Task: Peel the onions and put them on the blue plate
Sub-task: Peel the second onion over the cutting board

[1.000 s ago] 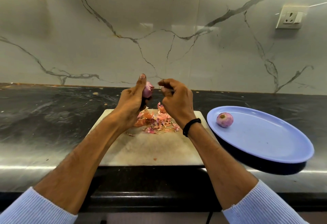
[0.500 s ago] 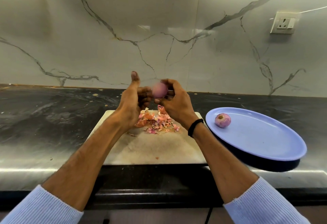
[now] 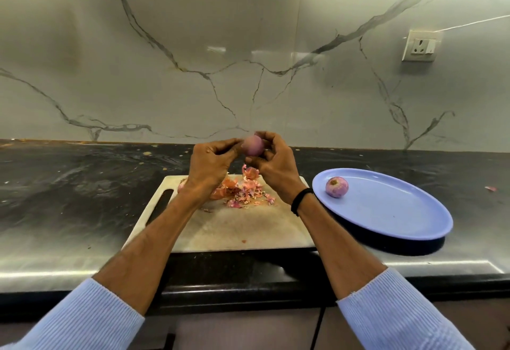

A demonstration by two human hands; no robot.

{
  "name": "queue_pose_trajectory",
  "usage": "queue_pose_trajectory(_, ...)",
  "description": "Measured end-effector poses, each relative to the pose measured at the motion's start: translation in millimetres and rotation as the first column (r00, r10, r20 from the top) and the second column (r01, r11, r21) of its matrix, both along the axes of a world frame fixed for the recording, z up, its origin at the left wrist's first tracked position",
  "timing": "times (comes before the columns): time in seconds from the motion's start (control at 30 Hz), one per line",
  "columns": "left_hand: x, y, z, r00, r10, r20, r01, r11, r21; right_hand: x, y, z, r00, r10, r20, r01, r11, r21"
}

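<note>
Now R fingers [image 3: 269, 138] grip onion [image 3: 253, 146]

White cutting board [image 3: 234, 228], dark countertop [image 3: 69, 184], marble backsplash [image 3: 193, 46], wall socket [image 3: 420, 46], seemingly with switch

The board [image 3: 234, 233] lies on the bench [image 3: 82, 184], near its front edge. A heap of peels [image 3: 245, 192] sits on the far half of the board. Above the heap, the left hand [image 3: 209, 167] and the right hand [image 3: 276, 164] hold an onion [image 3: 253, 146] between them. The plate [image 3: 400, 220] stands just right of the board. The other onion [image 3: 336, 187] lies on the plate's left side. The wall [image 3: 248, 46] stands behind the bench, with a socket [image 3: 419, 46] high above the plate.
</note>
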State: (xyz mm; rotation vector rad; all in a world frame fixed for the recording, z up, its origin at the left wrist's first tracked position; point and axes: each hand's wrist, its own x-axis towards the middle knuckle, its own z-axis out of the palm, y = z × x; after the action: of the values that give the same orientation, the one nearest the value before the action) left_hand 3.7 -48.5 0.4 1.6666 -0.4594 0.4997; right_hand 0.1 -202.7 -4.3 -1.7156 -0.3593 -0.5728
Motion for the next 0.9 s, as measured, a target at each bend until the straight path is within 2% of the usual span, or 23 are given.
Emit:
queue_pose_trajectory(0.1, -1, 1, -1, 1.000, 0.020, -0.005, -0.020, 1.000, 0.011, 2, 1, -3, 0.998, -0.035, 0.043, 0.038, 0.997, -0.073)
queue_pose_trajectory(0.27, 0, -1, -3, 0.995, -0.024, -0.099, 0.021, 0.999, -0.032, 3, 1, -7, 0.987, -0.077, 0.139, 0.106, 0.972, -0.211)
queue_pose_trajectory(0.43, 3, 1, -4, 0.995, 0.020, -0.101, -0.017, 0.999, 0.030, 7, 1, -11, 0.974, -0.079, 0.214, 0.144, 0.940, -0.309)
queue_pose_trajectory(0.6, 7, 5, -5, 0.996, 0.076, -0.050, -0.067, 0.983, 0.169, 8, -2, -11, 0.979, -0.048, 0.196, 0.114, 0.934, -0.338)
queue_pose_trajectory(0.73, 6, 8, -4, 0.994, 0.097, -0.044, -0.090, 0.987, 0.134, 8, -5, -8, 0.990, -0.038, 0.132, 0.080, 0.938, -0.336)
queue_pose_trajectory(0.9, 3, 6, -2, 0.996, 0.064, -0.064, -0.056, 0.991, 0.119, 9, -7, -7, 0.991, -0.042, 0.128, 0.085, 0.931, -0.355)
